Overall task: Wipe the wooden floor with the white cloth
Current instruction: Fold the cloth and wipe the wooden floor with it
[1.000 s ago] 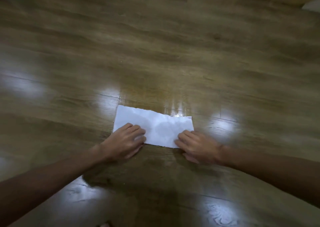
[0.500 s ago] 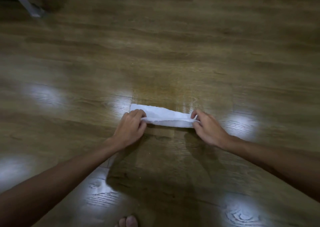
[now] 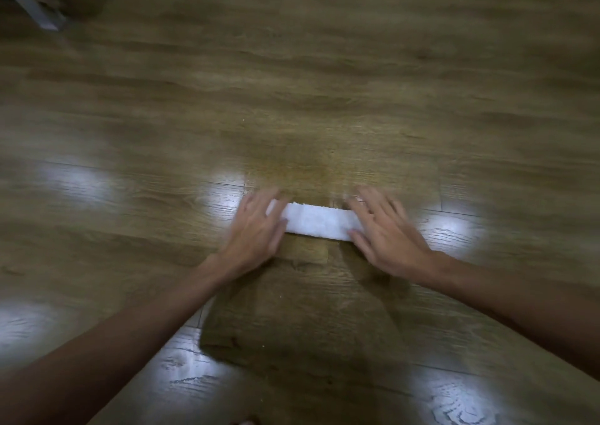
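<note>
White cloth (image 3: 319, 225), folded into a narrow strip, lies flat on the wooden floor (image 3: 292, 100). The left hand (image 3: 256, 229) presses its left end with straight, spread fingers; the right hand (image 3: 386, 233) presses the right end likewise. Both hands are blurred.

Glossy wooden floor (image 3: 324, 83) w/ folded white cloth (image 3: 319, 225) flat on it, centre.
</note>
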